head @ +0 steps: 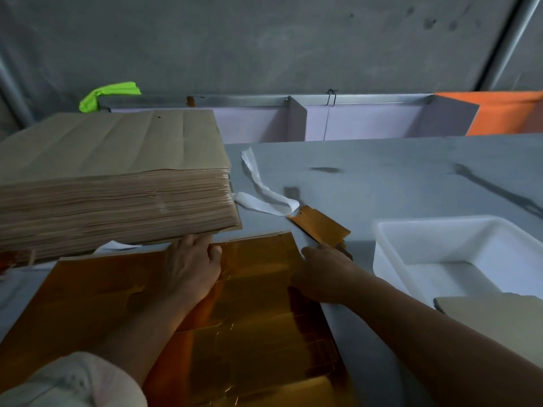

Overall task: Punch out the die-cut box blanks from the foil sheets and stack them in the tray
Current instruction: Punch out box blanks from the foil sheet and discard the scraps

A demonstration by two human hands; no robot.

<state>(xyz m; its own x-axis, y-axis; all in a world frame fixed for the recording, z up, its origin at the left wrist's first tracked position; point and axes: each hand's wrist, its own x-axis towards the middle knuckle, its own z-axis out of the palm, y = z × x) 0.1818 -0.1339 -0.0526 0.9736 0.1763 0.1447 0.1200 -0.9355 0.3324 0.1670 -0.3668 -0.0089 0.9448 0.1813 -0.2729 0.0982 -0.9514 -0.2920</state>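
**A:** Where is the work right now?

**B:** A gold foil sheet (264,304) lies face up on the grey surface (382,177), just in front of the tall stack of sheets (117,195). The left hand (194,268) lies palm down on it with its fingers bent at the far edge. I cannot tell whether they hook round that edge. The right hand (323,274) is at the sheet's right edge, seen from the back. Its fingertips are hidden, so I cannot say if it is pinching or only pressing.

**A:** How would you do this step well?

**B:** I judge a blank is being freed from the sheet. Keep one hand's weight close to the cut line and work the other along it. That way the nicks should break one after another and the foil should not crease. Foil board probably marks easily, so push from the scrap side, not the panel. The stack overhangs the far edge, so slide the sheet clear before lifting.

**A:** What's the count?

**B:** There are two hands, one white tray (440,223) to the right and one stack, too many sheets to number. One loose foil piece (320,227) lies between sheet and tray, and one long white strip (264,192) lies beside the stack. In the tray's near corner are brown-backed blanks (493,318), but I can't tell how many. Whether more foil sheets lie under the top one I also can't tell.
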